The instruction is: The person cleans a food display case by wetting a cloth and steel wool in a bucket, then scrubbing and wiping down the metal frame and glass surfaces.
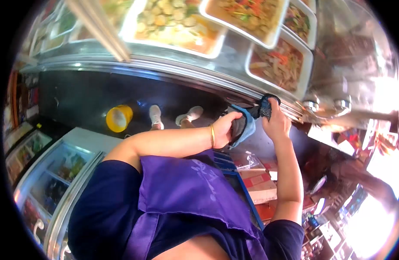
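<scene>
My left hand (224, 128), with a yellow bangle at the wrist, is closed around a bunched light-blue and dark cloth (246, 130). My right hand (277, 123) grips a dark patterned piece of cloth (265, 107), close to the metal front edge of the food counter. A dark strip of fabric shows between the two hands; whether both bunches are one piece I cannot tell. A purple apron (182, 186) covers my front, below the hands.
White trays of cooked food (277, 65) stand on the metal counter (234, 47) ahead. A yellow bucket (119, 118) is on the dark floor near my shoes. A glass-topped cooler (61, 169) is at left; cardboard boxes (258, 186) are below my right arm.
</scene>
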`<action>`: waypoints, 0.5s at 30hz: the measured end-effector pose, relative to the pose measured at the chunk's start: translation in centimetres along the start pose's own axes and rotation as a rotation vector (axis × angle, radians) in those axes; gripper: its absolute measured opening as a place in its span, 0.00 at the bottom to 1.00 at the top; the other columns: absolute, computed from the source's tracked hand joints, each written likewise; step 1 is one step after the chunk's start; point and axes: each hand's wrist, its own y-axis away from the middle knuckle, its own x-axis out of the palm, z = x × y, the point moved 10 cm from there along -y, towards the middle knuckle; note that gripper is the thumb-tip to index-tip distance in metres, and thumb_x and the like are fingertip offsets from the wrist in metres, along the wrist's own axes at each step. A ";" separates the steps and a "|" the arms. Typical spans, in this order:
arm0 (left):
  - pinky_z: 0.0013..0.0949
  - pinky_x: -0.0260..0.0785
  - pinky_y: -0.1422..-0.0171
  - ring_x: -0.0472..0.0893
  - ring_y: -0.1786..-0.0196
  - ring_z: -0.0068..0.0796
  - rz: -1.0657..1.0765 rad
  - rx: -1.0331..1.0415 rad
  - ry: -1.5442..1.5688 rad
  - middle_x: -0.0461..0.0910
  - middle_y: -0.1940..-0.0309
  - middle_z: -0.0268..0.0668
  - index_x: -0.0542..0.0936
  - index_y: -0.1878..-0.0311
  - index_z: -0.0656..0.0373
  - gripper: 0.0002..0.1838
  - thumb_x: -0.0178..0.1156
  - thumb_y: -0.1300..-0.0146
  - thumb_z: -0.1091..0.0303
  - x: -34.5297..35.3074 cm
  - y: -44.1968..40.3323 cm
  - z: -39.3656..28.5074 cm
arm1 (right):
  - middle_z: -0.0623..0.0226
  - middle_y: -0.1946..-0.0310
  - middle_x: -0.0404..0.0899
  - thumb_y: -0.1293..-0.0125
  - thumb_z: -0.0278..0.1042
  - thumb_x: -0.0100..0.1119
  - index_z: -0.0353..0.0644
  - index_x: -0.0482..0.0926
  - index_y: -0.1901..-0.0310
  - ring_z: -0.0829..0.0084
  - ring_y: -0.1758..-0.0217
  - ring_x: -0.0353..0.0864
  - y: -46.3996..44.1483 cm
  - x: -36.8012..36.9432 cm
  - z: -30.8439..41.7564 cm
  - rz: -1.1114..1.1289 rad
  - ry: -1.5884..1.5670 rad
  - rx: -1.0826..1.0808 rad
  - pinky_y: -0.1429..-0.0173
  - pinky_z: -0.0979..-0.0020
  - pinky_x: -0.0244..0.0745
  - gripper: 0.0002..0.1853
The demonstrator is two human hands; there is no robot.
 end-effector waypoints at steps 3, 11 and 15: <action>0.35 0.75 0.45 0.85 0.52 0.30 0.014 -0.092 -0.115 0.87 0.55 0.35 0.84 0.51 0.53 0.18 0.49 0.28 0.54 2.8 -4.7 4.5 | 0.53 0.54 0.83 0.46 0.35 0.61 0.56 0.64 0.33 0.49 0.53 0.84 0.7 -0.4 -7.0 -0.021 0.048 0.048 0.52 0.50 0.77 0.35; 0.35 0.79 0.57 0.86 0.63 0.30 -0.128 -0.182 -0.331 0.87 0.63 0.37 0.85 0.56 0.60 0.10 0.65 0.36 0.66 4.1 -9.3 10.3 | 0.55 0.49 0.83 0.45 0.38 0.61 0.56 0.65 0.33 0.50 0.53 0.85 1.5 -0.5 -15.6 -0.032 0.079 0.169 0.51 0.51 0.78 0.35; 0.35 0.78 0.60 0.85 0.63 0.29 -0.231 -0.206 -0.431 0.86 0.62 0.37 0.85 0.55 0.59 0.13 0.71 0.41 0.65 3.2 -6.3 9.0 | 0.55 0.46 0.82 0.44 0.37 0.59 0.56 0.65 0.33 0.50 0.53 0.85 2.1 -0.6 -15.7 -0.070 0.119 0.247 0.53 0.51 0.78 0.34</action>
